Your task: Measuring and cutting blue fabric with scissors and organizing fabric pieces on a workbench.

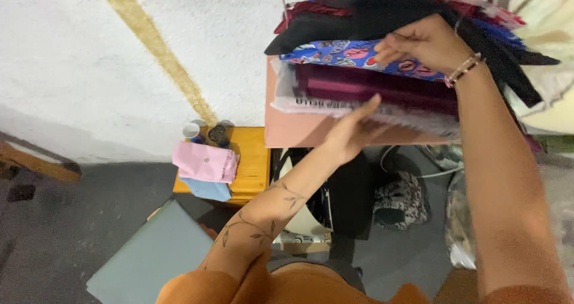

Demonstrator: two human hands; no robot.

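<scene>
Currently, left hand [353,133]: I logged flat, fingers together, under fabric stack [371,85].
Right hand [421,43]: fingers pinched printed cloth [353,52].
Risk: stack could slide off.

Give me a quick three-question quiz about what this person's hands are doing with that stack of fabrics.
1. True or false: the right hand rests on the blue patterned fabric.
2. Which layer does the left hand touch? A) the black fabric on top B) the clear-wrapped maroon fabric C) the pink pouch
3. Fill in: the pink pouch lies on a small ______ wooden stand.

Key
1. True; its fingers pinch at that fabric's upper edge.
2. B; the fingertips press the lower edge of the wrapped maroon bundle.
3. Yellow; two small cups stand at its back edge.
</scene>
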